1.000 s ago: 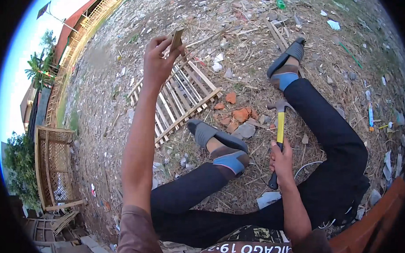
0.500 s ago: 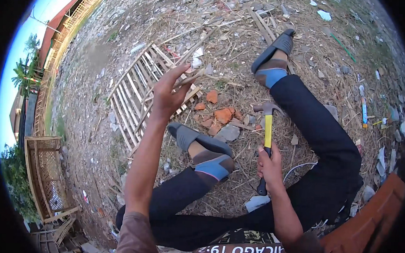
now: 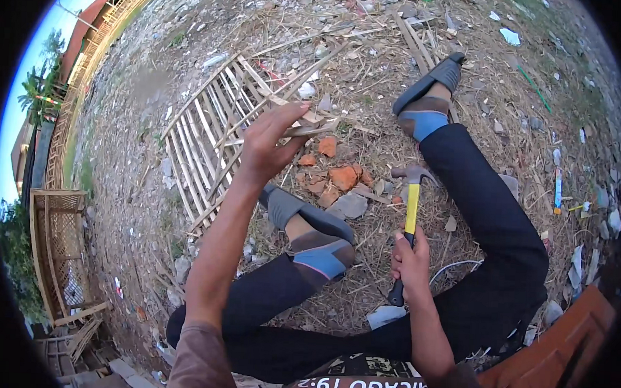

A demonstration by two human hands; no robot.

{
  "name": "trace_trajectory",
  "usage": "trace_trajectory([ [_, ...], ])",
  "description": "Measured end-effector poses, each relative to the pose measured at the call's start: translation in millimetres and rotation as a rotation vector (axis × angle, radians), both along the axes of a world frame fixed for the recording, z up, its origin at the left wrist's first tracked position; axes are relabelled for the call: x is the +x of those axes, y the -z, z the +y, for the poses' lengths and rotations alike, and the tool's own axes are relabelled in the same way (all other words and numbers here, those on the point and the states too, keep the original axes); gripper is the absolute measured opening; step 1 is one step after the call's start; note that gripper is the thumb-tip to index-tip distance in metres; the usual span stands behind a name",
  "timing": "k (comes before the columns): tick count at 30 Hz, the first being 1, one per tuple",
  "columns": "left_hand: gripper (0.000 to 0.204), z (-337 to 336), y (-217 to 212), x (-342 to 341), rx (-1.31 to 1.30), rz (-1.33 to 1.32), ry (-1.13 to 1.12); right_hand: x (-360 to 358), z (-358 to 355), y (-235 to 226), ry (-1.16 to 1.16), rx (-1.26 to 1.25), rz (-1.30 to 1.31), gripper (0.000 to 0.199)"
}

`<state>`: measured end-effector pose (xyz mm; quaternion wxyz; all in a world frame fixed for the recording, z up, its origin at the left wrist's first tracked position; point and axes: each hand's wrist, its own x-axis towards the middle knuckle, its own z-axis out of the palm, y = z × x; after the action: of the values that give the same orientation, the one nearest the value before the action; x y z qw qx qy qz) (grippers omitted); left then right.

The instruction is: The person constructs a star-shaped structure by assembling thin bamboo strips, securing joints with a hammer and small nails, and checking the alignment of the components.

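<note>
My left hand (image 3: pixel 271 141) is closed around the end of a slatted wooden panel (image 3: pixel 196 145), gripping its pale strips between thumb and fingers. The panel is made of thin parallel slats with crosspieces, and it slants away to the left of my hand. In my right hand (image 3: pixel 412 262) is a claw hammer (image 3: pixel 412 204) with a yellow and black handle, its head pointing away from me. Broken orange brick pieces (image 3: pixel 343 177) and a flat grey stone (image 3: pixel 350 205) lie on the ground between my feet.
My sandalled feet (image 3: pixel 310 214) frame the work area. Loose wooden strips (image 3: pixel 413 44) lie beyond. A reddish-brown object (image 3: pixel 558 360) sits at lower right, and a bamboo lattice frame (image 3: pixel 62 257) stands at far left. Dry straw, stones and litter cover the ground.
My left hand and the strip ends it grips have shifted a little to the right and nearer the brick pieces. The hammer stays in my right hand, almost still. The view has turned slightly.
</note>
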<state>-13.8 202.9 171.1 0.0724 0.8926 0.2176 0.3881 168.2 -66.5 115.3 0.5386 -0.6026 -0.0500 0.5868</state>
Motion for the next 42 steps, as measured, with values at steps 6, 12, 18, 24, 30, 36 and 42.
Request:
trace_trajectory([
  [6, 0.052, -3, 1, 1, -0.014, -0.009, 0.014, 1, 0, 0, -0.02, -0.023, -0.023, 0.022],
  [12, 0.049, -6, 5, 1, -0.06, 0.021, -0.01, 0, -1, 1, -0.016, -0.023, -0.007, 0.021],
  [18, 0.043, -13, 9, 6, -0.028, 0.084, 0.074, 1, -2, 0, -0.018, -0.035, 0.003, 0.025],
  [24, 0.045, -24, 24, 3, -0.058, 0.107, 0.118, 2, 0, -1, -0.017, -0.029, -0.007, 0.017],
  [30, 0.04, -37, 39, 3, -0.035, 0.082, 0.117, 1, -1, 2, -0.044, -0.043, -0.008, 0.016],
  [36, 0.041, -42, 36, 3, -0.032, 0.049, 0.084, 0, 0, 3, -0.04, -0.039, -0.014, 0.016],
  [42, 0.043, -33, 26, 6, 0.006, -0.023, 0.071, -2, -1, 3, -0.056, -0.05, -0.024, 0.022],
])
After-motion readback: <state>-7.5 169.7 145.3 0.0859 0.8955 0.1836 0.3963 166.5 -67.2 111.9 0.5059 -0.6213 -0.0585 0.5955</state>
